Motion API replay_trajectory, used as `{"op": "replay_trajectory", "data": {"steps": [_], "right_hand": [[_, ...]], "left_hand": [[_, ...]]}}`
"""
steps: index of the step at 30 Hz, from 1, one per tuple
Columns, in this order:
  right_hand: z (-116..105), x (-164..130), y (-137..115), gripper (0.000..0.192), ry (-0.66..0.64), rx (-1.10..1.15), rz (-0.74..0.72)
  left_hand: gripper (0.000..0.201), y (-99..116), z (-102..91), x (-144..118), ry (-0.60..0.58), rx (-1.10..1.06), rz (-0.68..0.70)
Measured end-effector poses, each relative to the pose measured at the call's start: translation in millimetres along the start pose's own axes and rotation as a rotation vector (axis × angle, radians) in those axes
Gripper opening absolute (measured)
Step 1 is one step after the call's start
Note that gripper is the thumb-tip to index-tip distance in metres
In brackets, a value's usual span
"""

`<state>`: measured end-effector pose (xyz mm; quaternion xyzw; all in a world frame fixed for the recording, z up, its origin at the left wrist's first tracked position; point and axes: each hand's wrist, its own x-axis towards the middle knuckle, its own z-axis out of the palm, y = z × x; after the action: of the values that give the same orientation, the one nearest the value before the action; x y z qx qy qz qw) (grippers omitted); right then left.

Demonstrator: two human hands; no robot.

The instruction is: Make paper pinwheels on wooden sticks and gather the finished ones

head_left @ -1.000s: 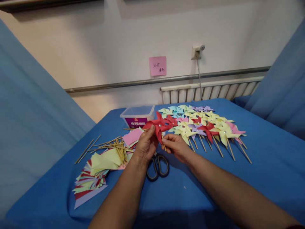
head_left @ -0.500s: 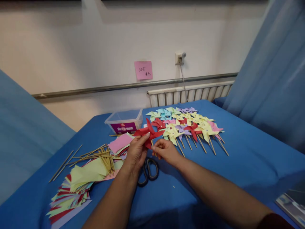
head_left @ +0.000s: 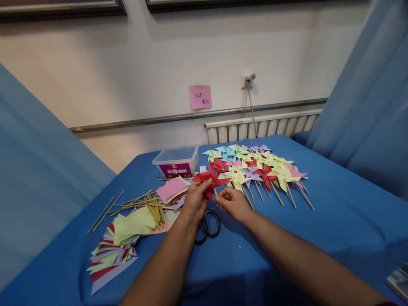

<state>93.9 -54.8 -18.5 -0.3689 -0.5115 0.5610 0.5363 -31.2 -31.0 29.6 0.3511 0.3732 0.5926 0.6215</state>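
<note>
A red paper pinwheel is up in front of me, over the blue-covered table. My left hand grips it, the thumb pressed on its middle. Just below the blades, my right hand pinches the pinwheel's thin stick between thumb and fingers. Black-handled scissors lie under my hands; their blades are hidden by my left hand and forearm. Beyond my right hand, finished-looking pinwheels in yellow, red, purple, green, blue and pink lie in rows, sticks toward me.
On the left are loose wooden sticks, fanned coloured paper sheets and a pink paper stack. A clear plastic box with a purple label stands behind them. Blue curtains hang at both sides; a radiator runs along the wall.
The view has shifted, so the whole scene sits further right. Both hands keep the same hold on the red pinwheel and its stick.
</note>
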Motion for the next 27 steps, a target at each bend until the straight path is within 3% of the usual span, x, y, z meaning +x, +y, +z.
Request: {"op": "replay_trajectory", "data": {"steps": [27], "right_hand": [[1.0, 5.6, 4.2, 0.038, -0.035, 0.024, 0.011]], "left_hand": [[0.026, 2.8, -0.6, 2.2, -0.012, 0.000, -0.043]]}}
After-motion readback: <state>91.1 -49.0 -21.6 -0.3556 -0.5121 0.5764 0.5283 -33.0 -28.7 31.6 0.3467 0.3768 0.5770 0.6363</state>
